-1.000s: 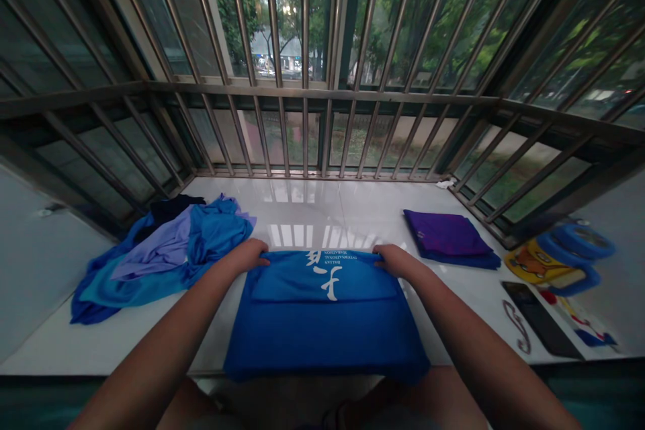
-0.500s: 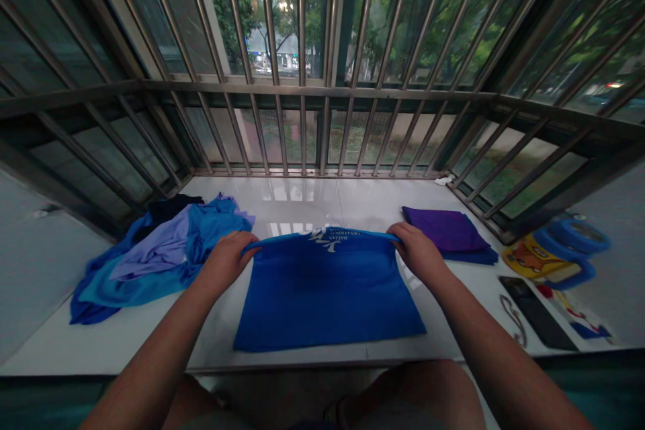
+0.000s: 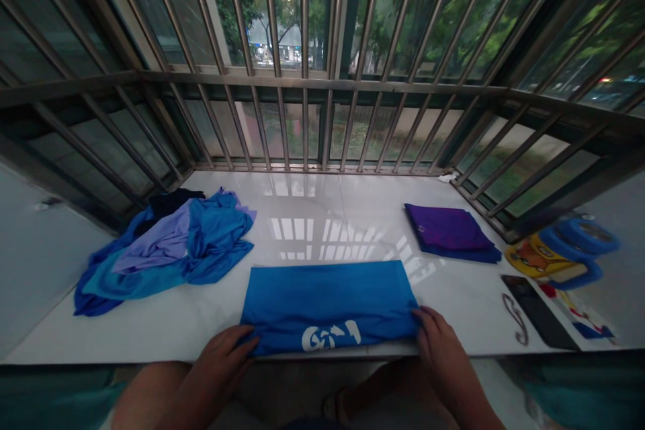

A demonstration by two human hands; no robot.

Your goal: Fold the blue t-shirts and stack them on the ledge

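A blue shirt [image 3: 327,292] lies folded into a wide, low rectangle at the front of the white ledge, with a white print near its front edge. My left hand [image 3: 224,353] holds its front left corner, fingers closed on the cloth. At the opposite end, my right hand [image 3: 441,342] pinches the right edge near the front. Both hands rest at about the ledge's front edge. Part of the cloth is hidden under the fingers.
A loose heap of blue, lilac and black clothes [image 3: 166,248] lies at left. Folded purple and navy cloth [image 3: 448,228] sits at right. Beyond it are a yellow and blue container [image 3: 549,252], a black phone [image 3: 537,312] and a beaded string [image 3: 514,319]. Metal bars [image 3: 322,84] close off the back.
Both hands have come toward me, bringing the shirt's far edge over to the front. The shirt is now folded lower, and a different white print shows on top.
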